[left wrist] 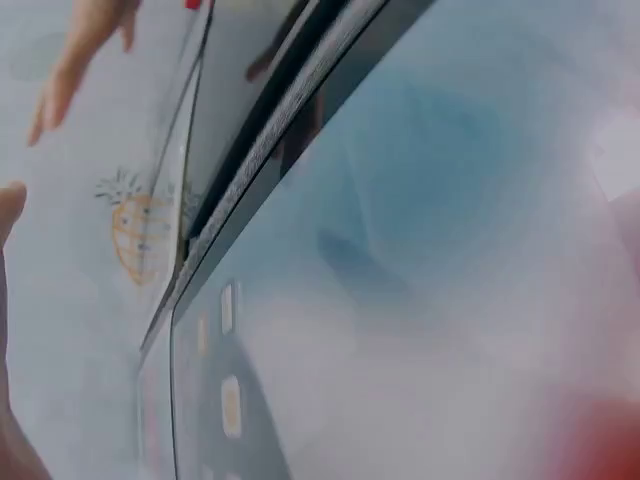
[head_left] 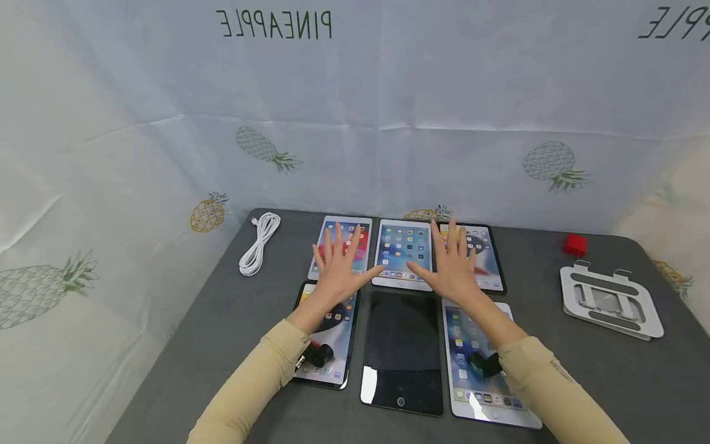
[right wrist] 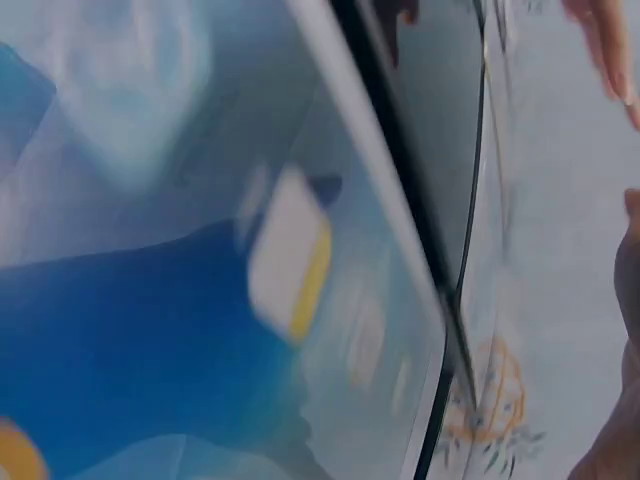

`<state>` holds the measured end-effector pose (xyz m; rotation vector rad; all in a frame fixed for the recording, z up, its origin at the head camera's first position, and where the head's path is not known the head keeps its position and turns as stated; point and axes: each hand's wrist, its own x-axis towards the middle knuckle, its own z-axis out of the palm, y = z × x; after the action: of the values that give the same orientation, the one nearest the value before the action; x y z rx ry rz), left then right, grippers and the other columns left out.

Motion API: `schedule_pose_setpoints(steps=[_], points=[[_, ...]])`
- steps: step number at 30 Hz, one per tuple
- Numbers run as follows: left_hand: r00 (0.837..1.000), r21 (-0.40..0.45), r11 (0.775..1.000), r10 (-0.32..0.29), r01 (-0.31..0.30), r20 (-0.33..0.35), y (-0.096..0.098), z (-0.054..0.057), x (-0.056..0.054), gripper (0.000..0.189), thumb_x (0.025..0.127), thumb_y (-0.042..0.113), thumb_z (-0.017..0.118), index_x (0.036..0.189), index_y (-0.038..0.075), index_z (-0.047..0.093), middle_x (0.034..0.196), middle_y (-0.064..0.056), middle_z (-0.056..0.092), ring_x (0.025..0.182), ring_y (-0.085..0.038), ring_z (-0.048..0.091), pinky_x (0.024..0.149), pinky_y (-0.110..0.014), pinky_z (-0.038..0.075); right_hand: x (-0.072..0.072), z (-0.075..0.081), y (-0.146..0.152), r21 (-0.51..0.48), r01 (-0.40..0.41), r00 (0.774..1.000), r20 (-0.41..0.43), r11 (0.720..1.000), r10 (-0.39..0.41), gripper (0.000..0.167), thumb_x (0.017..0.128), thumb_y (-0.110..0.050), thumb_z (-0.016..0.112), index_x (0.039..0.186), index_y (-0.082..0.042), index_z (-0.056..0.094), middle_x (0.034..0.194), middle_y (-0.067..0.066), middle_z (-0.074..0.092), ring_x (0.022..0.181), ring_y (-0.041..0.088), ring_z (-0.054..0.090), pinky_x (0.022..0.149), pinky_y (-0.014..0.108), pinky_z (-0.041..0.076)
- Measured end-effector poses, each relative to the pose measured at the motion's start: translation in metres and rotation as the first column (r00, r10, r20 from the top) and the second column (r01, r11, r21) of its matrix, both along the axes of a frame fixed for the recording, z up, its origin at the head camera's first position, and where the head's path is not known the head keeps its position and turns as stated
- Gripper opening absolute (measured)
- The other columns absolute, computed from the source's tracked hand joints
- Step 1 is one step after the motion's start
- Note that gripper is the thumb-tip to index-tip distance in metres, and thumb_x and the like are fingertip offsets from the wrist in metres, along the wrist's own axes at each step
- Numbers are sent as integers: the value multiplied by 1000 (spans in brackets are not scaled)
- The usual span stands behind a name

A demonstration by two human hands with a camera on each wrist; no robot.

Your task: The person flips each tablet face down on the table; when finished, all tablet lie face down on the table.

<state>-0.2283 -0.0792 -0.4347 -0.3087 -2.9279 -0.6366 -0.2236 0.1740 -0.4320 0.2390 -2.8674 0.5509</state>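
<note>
Two rows of three tablets lie flat on the dark table. My left hand (head_left: 337, 271), fingers spread, overlaps the lit back-left tablet (head_left: 363, 256) in the head view; its wrist crosses above the front-left tablet (head_left: 339, 339). Likewise spread, my right hand (head_left: 453, 271) overlaps the back-right tablet (head_left: 485, 256), its thumb pointing over the back-middle tablet (head_left: 403, 250). Neither hand grips anything. Dark-screened, the front-middle tablet (head_left: 403, 351) has its round button toward me. My right forearm passes over the white-framed front-right tablet (head_left: 465, 345). Both wrist views show a tablet screen up close, blurred.
A coiled white cable (head_left: 257, 243) lies at the table's back left. Toward the right are a red charger block (head_left: 575, 245) and a folded silver stand (head_left: 610, 301). Behind the table hangs a pineapple-print cloth (head_left: 383, 92). Black wrist cameras (head_left: 318, 355) sit below both sleeves.
</note>
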Motion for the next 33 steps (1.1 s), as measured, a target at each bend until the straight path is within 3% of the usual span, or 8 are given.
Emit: schedule_pose_setpoints(steps=[5,9,14,19,23,26,29,33], points=[[998,175,983,-53,48,23,-20,-3,20,97,85,61,59,159,20,9,162,-17,2,146,-41,-4,109,-69,-1,15,1,-14,-120,-107,992,60,987,114,105,86,-54,66,157,-8,4,160,23,-9,144,48,-5,107,71,13],[992,319,940,-127,117,12,-38,-6,37,88,88,41,66,155,3,22,158,-25,15,144,-47,10,109,-70,11,27,0,-29,-220,-177,973,106,959,204,102,86,-45,70,156,-3,9,160,25,-5,143,49,-2,106,72,16],[989,421,899,-147,123,25,-60,-6,58,75,89,28,68,151,2,33,154,-22,30,142,-41,24,109,-65,21,43,0,-47,-301,-242,944,148,923,296,98,87,-42,71,156,-3,13,159,26,3,143,50,7,106,71,18],[994,438,897,-96,63,54,-79,-3,76,62,90,24,69,144,5,46,147,-16,44,135,-35,40,107,-57,32,57,0,-62,-392,-278,910,185,877,371,90,89,-36,70,154,-1,19,158,25,16,144,45,14,108,68,20],[988,447,894,-44,-27,148,-95,0,87,56,91,20,68,141,3,49,141,-17,50,128,-33,48,104,-52,40,68,-1,-75,-528,-258,868,241,809,434,81,90,-27,70,152,0,26,153,22,29,138,39,32,108,54,34],[973,458,882,3,-111,231,-108,2,95,55,93,21,67,141,1,49,139,-18,50,126,-34,49,103,-49,42,78,-1,-83,-645,-179,822,317,743,473,77,90,-24,70,151,-1,29,149,19,35,132,36,42,103,45,43],[949,456,870,42,-189,313,-120,5,102,56,94,26,65,141,2,48,140,-18,50,126,-34,49,103,-50,41,86,1,-89,-715,-101,770,384,692,509,73,91,-24,69,150,-1,32,148,17,39,130,34,45,102,46,44],[914,475,847,29,-238,406,-130,9,111,57,96,29,62,142,0,46,139,-20,52,126,-34,50,104,-53,38,94,3,-95,-761,-34,706,441,648,554,74,90,-24,69,149,-1,31,148,18,39,131,35,43,102,51,42]])
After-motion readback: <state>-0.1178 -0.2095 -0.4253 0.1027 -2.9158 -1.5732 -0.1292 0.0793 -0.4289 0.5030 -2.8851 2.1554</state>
